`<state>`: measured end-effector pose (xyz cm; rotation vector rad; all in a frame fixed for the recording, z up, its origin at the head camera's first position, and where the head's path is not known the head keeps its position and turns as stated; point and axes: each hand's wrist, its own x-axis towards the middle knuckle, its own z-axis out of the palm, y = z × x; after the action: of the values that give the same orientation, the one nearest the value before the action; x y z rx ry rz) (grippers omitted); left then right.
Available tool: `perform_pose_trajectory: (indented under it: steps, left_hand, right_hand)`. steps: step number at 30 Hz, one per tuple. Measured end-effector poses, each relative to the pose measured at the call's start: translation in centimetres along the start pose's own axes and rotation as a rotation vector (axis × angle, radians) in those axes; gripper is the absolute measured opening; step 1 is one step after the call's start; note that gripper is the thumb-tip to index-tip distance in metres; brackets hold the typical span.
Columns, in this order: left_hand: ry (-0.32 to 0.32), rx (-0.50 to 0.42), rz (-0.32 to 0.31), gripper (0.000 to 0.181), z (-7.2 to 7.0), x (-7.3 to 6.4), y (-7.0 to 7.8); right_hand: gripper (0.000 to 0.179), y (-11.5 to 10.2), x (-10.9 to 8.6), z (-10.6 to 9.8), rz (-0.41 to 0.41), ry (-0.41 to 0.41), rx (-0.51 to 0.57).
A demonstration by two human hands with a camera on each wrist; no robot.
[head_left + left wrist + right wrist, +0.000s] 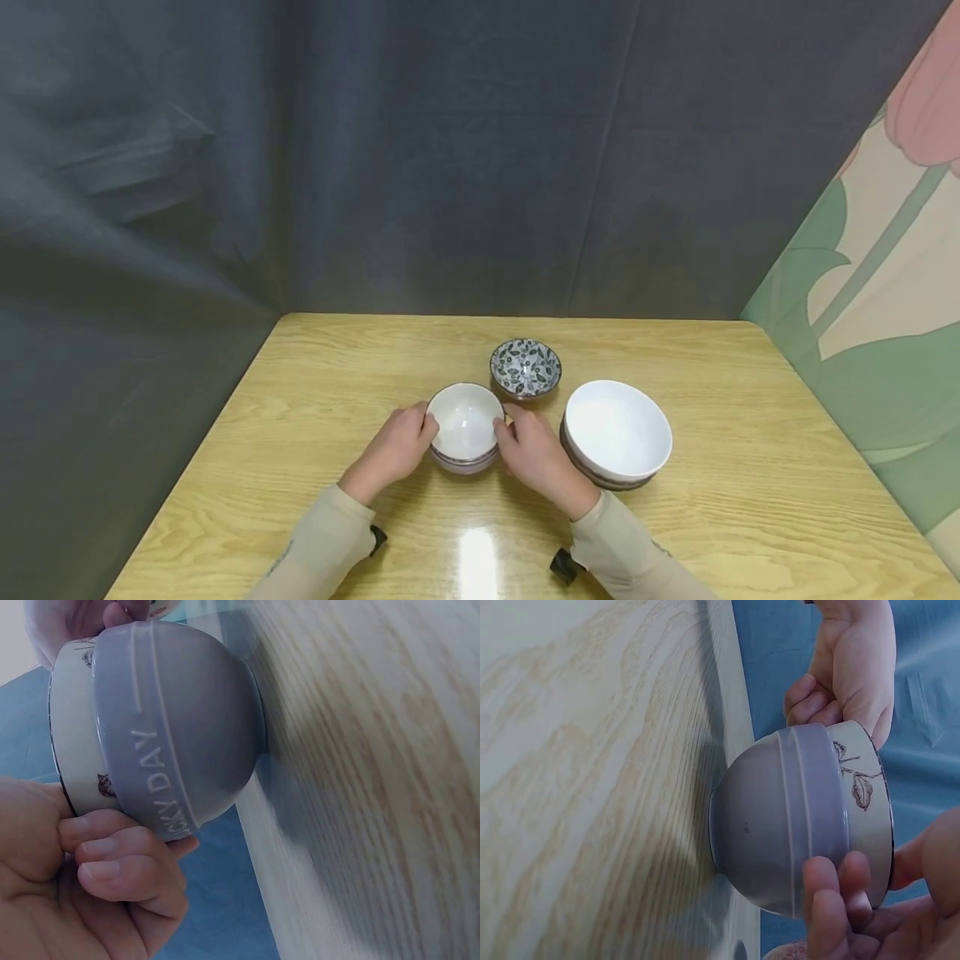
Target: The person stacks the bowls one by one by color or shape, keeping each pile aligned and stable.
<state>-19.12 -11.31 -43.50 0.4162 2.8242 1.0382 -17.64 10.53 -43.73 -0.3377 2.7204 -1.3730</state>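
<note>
A white bowl (467, 421) with a thin dark rim and brown leaf print sits nested inside a lavender bowl (202, 712) that has raised lettering. My left hand (396, 443) grips the pair at the left side, thumb over the rim and fingers curled against the outside. On the opposite side my right hand (536, 454) holds the rim, its thumb at the inner edge and fingertips (823, 879) along the lavender wall. The lower bowl's foot is right at the tabletop in both wrist views.
Just behind the nested pair stands a small leaf-patterned bowl (525, 368). A large white bowl (618, 429) rests in a darker bowl (596, 473), close to my right hand. Dark cloth (465, 167) rises beyond the wooden table (750, 517); a floral-patterned surface (885, 333) borders the right.
</note>
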Motion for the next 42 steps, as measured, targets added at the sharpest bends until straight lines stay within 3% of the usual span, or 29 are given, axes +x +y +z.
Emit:
perform_pose_trajectory:
  steps: [13, 18, 24, 31, 36, 42]
  left_hand:
    - [0.001, -0.011, 0.009, 0.025, -0.4, 0.3, 0.1]
    - [-0.005, -0.020, 0.000, 0.026, -0.7, 0.6, 0.0]
    - [-0.019, -0.023, -0.018, 0.029, -0.8, 0.4, 0.0]
    - [-0.017, -0.008, -0.005, 0.028, -0.8, 0.2, 0.1]
    - [-0.021, 0.003, 0.012, 0.023, -0.9, 0.1, 0.2]
    - [-0.041, 0.013, 0.006, 0.030, -1.2, -0.1, 0.3]
  right_hand:
    - [0.037, -0.2, 0.1, -0.3, 0.000, 0.002, -0.017]
    - [0.040, -0.4, 0.2, -0.4, 0.037, 0.018, -0.052]
    - [0.061, -0.2, 0.7, 0.0, 0.108, 0.082, -0.128]
    - [0.075, 0.5, 1.4, 0.6, 0.177, 0.104, -0.094]
    - [0.075, 0.9, 1.7, 0.9, 0.210, 0.104, -0.082]
    - [0.070, 1.0, 1.9, 1.0, 0.199, 0.112, -0.093]
